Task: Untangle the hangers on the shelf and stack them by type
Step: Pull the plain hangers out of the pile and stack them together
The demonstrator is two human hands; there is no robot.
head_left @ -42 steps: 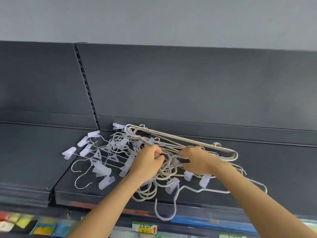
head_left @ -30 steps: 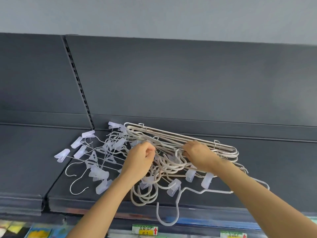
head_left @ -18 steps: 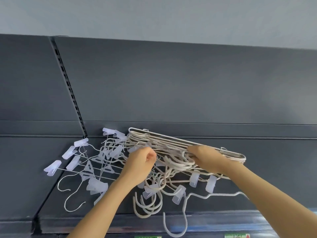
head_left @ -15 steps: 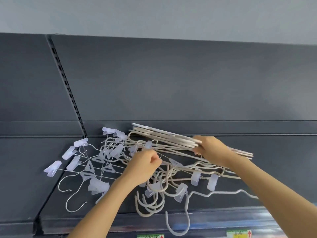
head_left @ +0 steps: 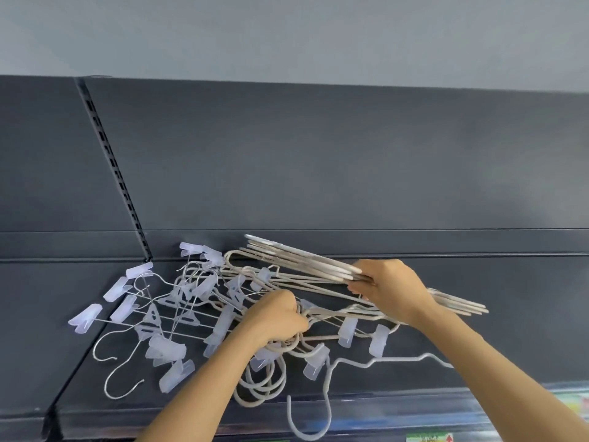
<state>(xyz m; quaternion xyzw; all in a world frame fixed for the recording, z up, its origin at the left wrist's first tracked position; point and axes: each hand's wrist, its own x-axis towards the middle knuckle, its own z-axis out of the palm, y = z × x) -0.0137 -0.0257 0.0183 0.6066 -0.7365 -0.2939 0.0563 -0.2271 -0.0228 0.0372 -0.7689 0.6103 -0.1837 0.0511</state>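
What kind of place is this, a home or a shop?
Probably a shop. The dark metal shelf has a slotted upright behind it, a price label shows at the bottom, and many hangers lie tangled.

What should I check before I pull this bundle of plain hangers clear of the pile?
1. Right hand grips the raised bundle of plain hangers firmly: ok.
2. Left hand holds the tangled hooks down: ok.
3. Bundle free of the clip hangers: cannot tell; wires cross under its left end.
4. White hanger fully on the shelf: not ok; its hook hangs over the front edge.
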